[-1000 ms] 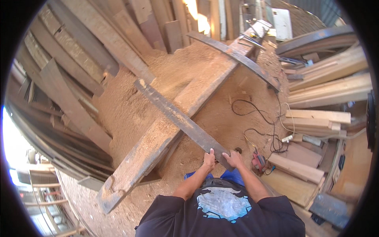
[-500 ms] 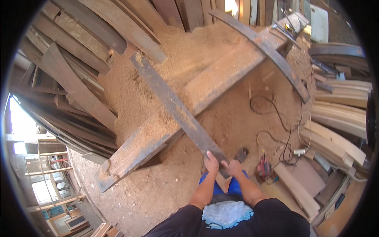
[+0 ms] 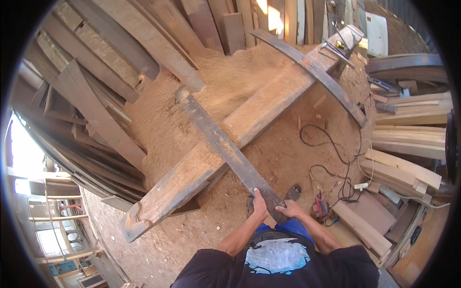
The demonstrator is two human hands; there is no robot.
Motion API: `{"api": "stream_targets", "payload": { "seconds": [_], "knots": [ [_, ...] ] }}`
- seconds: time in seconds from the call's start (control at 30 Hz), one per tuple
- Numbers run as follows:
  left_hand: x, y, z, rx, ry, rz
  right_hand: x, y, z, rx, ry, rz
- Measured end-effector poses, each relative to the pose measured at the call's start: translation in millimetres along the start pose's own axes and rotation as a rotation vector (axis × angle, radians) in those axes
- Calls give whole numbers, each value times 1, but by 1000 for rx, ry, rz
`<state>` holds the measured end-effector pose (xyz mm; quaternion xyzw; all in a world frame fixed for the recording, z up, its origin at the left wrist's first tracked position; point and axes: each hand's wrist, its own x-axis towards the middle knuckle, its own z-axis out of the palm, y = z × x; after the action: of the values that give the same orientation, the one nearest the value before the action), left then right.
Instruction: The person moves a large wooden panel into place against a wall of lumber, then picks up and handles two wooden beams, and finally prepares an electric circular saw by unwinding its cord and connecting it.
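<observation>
A long dark plank [image 3: 225, 144] lies slantwise across a big sawdust-covered timber beam [image 3: 230, 144]. My left hand [image 3: 260, 205] grips the near end of this plank on its left edge. My right hand [image 3: 289, 209] holds the same end from the right side. The plank's far end rests up in the sawdust heap [image 3: 192, 86]. My forearms come in from the lower edge, above my dark shirt.
Many planks [image 3: 96, 72] lean along the left and top. A curved dark board [image 3: 312, 72] crosses the beam's far end. Stacked light boards [image 3: 408, 158] sit at right. A black cable [image 3: 336, 163] and a red power tool [image 3: 320, 209] lie on the sawdust floor.
The view has shifted, and the plank now appears further left and lower; my hands keep their hold on its near end, and its far end has slid over the sawdust.
</observation>
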<state>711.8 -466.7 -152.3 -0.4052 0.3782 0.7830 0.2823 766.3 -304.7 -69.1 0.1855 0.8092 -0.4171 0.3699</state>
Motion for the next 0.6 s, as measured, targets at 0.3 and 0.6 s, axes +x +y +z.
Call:
{"api": "stream_targets", "payload": {
  "seconds": [0.3, 0.6],
  "knots": [
    [-32, 22, 19, 296, 39, 42, 5, 16, 20, 212, 20, 4],
    [-57, 27, 29, 345, 66, 55, -13, 5, 13, 513, 37, -1]
  ]
}}
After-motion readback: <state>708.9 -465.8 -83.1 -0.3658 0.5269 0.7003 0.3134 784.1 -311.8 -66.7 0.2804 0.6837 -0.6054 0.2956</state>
